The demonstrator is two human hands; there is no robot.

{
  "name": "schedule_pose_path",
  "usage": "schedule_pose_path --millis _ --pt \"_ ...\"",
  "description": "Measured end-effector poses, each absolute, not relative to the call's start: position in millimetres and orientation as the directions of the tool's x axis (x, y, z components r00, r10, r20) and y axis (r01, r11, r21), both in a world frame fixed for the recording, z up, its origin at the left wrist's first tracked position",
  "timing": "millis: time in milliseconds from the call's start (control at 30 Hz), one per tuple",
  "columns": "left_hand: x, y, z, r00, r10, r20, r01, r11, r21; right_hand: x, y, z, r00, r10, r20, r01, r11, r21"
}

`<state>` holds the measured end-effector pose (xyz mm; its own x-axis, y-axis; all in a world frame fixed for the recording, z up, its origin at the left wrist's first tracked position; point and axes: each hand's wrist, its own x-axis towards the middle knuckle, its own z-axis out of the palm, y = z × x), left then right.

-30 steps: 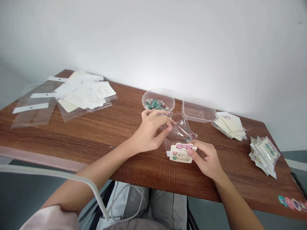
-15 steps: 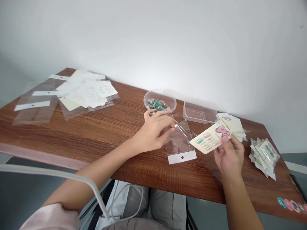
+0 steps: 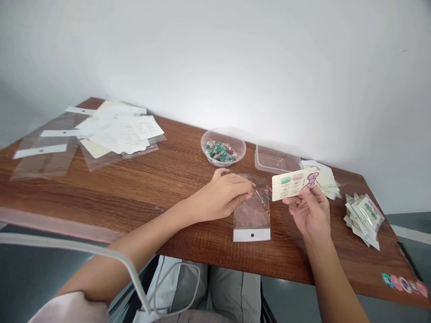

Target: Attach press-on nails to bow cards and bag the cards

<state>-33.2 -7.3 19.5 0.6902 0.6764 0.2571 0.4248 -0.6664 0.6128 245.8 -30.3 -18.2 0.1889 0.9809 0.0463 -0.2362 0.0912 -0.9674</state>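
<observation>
Left hand: The left hand (image 3: 222, 195) lies on the top part of a clear bag (image 3: 252, 211), with its fingers near the bag's open end. I cannot tell if it pinches the bag or only rests on it.

Right hand: The right hand (image 3: 311, 213) is up above the table. It holds a press-on nail card (image 3: 291, 185) between the thumb and fingers.

Hands: The two hands are apart, and the clear bag and the card are between them.

Clear bag: It lies flat on a wooden table (image 3: 175, 161). Its long side points from the person toward the wall, and a white strip (image 3: 252, 234) with a small hole is at the end near the person. The left hand is much nearer to it.

Nail card: It is in the air, just to the right of the bag's top part. Its long side goes across, tilted up, and a pink bow (image 3: 312, 180) is at the right end.

Around them: A round plastic bowl (image 3: 223, 147) of small green and pink pieces sits past the left hand. A clear plastic box (image 3: 276, 158) sits past the bag. A pile of cards (image 3: 323, 181) and a pile of filled bags (image 3: 363, 217) lie to the right. Papers (image 3: 121, 134) lie far to the left.
</observation>
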Motion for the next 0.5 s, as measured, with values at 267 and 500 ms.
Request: schedule_pose_path --millis 267,500 --pt "-25.3 -14.5 16.1 0.78 0.569 0.259 0.354 -0.743 0.568 236.0 -37.6 -17.9 0.145 0.971 0.192 -0.157 0.214 -0.964" --pt "-20.6 -16.8 10.9 0.824 0.517 0.23 0.342 -0.779 0.526 228.5 -50.4 -17.5 0.088 0.949 0.303 0.081 0.296 -0.952"
